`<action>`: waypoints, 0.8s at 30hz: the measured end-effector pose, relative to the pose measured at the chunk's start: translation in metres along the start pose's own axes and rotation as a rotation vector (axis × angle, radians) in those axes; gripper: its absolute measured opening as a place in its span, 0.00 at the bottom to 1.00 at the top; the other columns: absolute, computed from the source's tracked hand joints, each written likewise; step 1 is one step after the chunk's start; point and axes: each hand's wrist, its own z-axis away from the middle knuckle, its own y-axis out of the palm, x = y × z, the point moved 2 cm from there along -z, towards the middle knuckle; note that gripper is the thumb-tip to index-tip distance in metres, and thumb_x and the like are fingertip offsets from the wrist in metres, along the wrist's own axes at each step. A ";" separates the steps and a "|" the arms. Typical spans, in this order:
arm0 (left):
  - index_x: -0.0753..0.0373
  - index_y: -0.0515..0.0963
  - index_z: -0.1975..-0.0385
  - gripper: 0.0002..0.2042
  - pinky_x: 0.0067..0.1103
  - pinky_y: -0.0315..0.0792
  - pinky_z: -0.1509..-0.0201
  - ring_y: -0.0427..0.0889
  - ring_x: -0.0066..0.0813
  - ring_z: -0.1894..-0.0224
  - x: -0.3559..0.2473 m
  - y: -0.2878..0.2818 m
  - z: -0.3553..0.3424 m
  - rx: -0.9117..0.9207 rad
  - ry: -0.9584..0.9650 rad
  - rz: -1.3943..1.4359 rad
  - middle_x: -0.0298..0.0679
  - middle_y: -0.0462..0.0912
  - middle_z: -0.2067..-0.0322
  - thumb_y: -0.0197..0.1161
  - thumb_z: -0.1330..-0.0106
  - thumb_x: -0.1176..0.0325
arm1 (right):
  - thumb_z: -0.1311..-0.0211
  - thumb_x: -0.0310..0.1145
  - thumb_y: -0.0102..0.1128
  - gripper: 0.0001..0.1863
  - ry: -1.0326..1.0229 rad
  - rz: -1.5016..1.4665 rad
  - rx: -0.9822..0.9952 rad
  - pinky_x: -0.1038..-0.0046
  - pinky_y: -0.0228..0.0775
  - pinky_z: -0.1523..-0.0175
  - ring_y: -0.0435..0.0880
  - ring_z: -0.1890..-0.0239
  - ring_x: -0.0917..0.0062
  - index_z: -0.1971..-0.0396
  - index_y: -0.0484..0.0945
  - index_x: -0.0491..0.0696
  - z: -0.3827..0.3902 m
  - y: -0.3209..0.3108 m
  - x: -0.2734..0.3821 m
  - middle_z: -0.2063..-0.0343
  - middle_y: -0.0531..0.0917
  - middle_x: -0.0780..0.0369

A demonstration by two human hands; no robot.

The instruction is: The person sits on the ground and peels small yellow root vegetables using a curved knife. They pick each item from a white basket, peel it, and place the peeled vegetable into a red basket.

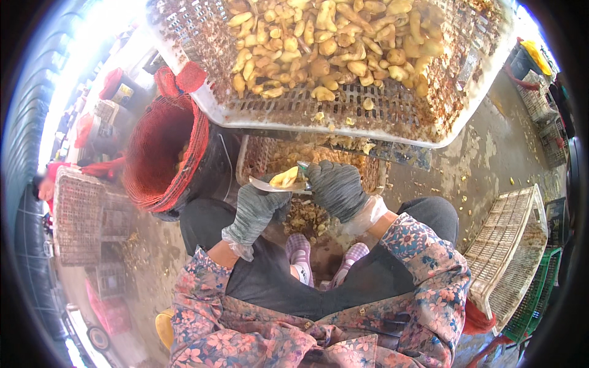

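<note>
My left hand (264,211), in a grey knit glove, is closed around the lower side of a pale yellow piece of ginger (284,178). My right hand (336,190), gloved the same way, is closed on a knife, its green handle end (303,165) showing by the fingers. A broad silvery blade (270,186) lies along the near side of the ginger, between the two hands. The fingers partly hide how each thing is gripped. Beyond the hands, a large white plastic crate (294,119) holds a heap of yellow, knobby ginger (319,49).
A black bucket lined with red netting (169,153) stands left of my knees. Below my hands is a lower crate (251,150) with peelings (307,214) in front. White crates (509,239) and a green crate (535,300) stand at right; more crates (80,214) stand at left.
</note>
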 end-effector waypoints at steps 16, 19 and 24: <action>0.65 0.80 0.68 0.14 0.25 0.70 0.74 0.79 0.30 0.78 0.039 0.006 -0.023 -0.144 0.307 -0.284 0.38 0.82 0.78 0.68 0.44 0.60 | 0.46 0.34 0.53 0.10 -0.035 -0.001 -0.128 0.65 0.68 0.75 0.79 0.77 0.66 0.64 0.75 0.47 -0.005 -0.001 0.003 0.77 0.77 0.58; 0.64 0.79 0.63 0.12 0.23 0.72 0.71 0.81 0.27 0.73 0.035 0.006 -0.017 -0.146 0.401 -0.389 0.35 0.83 0.72 0.66 0.42 0.63 | 0.47 0.34 0.55 0.11 -0.060 0.028 -0.178 0.64 0.66 0.76 0.77 0.79 0.66 0.64 0.75 0.47 -0.004 0.000 0.003 0.78 0.76 0.58; 0.63 0.77 0.56 0.12 0.19 0.74 0.63 0.81 0.21 0.64 0.030 0.010 -0.014 -0.018 0.380 -0.184 0.31 0.83 0.62 0.60 0.37 0.69 | 0.49 0.35 0.57 0.12 -0.099 0.013 -0.145 0.64 0.66 0.76 0.77 0.78 0.65 0.65 0.75 0.48 -0.006 -0.001 0.002 0.77 0.76 0.58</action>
